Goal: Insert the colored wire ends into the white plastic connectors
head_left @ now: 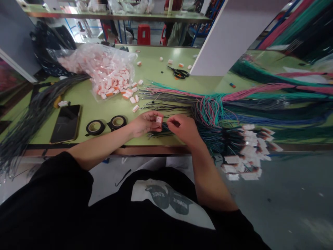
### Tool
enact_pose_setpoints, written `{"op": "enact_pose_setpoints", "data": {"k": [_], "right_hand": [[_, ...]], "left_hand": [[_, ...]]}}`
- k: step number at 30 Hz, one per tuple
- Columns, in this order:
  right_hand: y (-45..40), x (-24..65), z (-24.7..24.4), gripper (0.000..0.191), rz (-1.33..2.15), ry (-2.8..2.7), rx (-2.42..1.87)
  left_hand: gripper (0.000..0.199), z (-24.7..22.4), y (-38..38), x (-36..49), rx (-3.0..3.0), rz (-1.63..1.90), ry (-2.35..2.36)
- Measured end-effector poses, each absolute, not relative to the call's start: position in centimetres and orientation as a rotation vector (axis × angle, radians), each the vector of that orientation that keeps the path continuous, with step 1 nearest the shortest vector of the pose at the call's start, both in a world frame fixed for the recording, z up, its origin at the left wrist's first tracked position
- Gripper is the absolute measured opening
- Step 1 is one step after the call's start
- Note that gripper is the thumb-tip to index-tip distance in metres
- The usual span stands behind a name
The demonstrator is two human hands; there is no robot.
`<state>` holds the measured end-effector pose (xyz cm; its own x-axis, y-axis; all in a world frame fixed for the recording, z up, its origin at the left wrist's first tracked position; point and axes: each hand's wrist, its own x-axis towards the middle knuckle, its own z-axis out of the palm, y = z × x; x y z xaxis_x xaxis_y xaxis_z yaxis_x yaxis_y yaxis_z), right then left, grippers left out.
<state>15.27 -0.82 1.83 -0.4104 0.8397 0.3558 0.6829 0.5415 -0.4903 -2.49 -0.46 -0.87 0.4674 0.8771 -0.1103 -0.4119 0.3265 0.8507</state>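
Note:
Between the thumb and fingers of my left hand (pixel 145 124) is a small white and orange connector housing (pixel 159 120). My right hand (pixel 183 127) is just to its right, thumb and forefinger pinched together. A thin wire seems to run between the two hands, but what sits in the right fingertips is too small to make out. Past my hands, bundles of pink, green, grey and blue wires (pixel 212 107) lie across the table with their bare ends toward the left. Loose connector housings (pixel 129 93) lie beyond my left hand.
A plastic bag of connector housings (pixel 104 66) stands back left. Two rolls of black tape (pixel 95 127) and a phone (pixel 65 124) lie left. Scissors (pixel 179 72) lie by a white post (pixel 223 38). Wired connectors (pixel 251 147) hang over the table's front edge at right.

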Motion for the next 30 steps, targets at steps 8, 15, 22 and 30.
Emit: {"op": "enact_pose_setpoints", "data": {"k": [8,15,22,30], "right_hand": [[-0.9,14.9,1.8,0.013,0.214,-2.301,-1.227],[-0.8,14.7,1.5,0.014,0.195,-2.351,-1.156],[-1.0,15.7,1.3,0.010,0.364,-2.136,-1.149],[-1.2,15.4,1.3,0.012,0.360,-2.196,-1.165]], "left_hand": [[0.032,-0.5,-0.7,-2.3,0.860,0.928,0.685],[0.033,-0.4,-0.8,-2.3,0.802,0.911,0.730],[0.032,0.0,-0.7,-2.3,0.804,0.887,0.702],[0.033,-0.1,-0.7,-2.3,0.806,0.861,0.705]]}}
